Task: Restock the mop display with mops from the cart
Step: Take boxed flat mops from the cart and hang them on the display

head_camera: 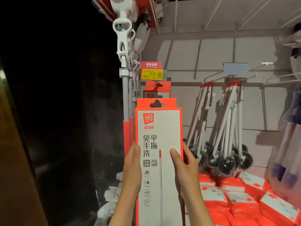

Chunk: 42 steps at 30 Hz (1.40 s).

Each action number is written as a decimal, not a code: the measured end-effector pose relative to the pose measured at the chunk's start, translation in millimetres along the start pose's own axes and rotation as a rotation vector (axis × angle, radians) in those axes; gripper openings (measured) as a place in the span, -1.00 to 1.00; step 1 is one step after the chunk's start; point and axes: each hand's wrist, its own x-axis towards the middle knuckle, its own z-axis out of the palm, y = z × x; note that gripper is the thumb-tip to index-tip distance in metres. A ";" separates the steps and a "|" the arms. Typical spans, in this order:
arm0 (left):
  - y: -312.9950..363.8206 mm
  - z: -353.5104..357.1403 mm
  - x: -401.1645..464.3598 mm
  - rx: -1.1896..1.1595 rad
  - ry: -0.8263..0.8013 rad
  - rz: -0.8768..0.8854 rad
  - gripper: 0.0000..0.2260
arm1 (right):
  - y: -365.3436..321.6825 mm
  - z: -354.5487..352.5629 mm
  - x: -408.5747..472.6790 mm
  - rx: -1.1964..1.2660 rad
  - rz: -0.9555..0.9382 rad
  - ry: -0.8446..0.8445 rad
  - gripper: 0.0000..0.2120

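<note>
Both hands clamped on boxed mop [160,160]: left hand [132,170], right hand [185,170] gripping opposite edges; price tag [152,73] above, hanging brushes [228,128] right.

I hold the boxed mop [160,160] upright with my left hand [132,170] and right hand [185,170] — thumbs across its front — before more boxes [157,103] hanging behind.

Two bare hands [164,170], forearms unsleeved, no jewellery
</note>
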 end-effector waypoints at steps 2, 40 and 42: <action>-0.7 -4.0 14.6 -0.014 -0.023 0.008 -0.73 | 3.2 8.5 9.3 0.001 -0.001 0.007 -0.60; -12.9 21.9 177.5 -0.223 -0.206 0.025 -0.56 | 26.2 50.4 150.4 -0.004 -0.116 0.023 -0.61; -18.0 24.5 184.3 -0.209 -0.191 0.024 -0.51 | 30.1 51.0 156.7 0.008 -0.110 0.022 -0.63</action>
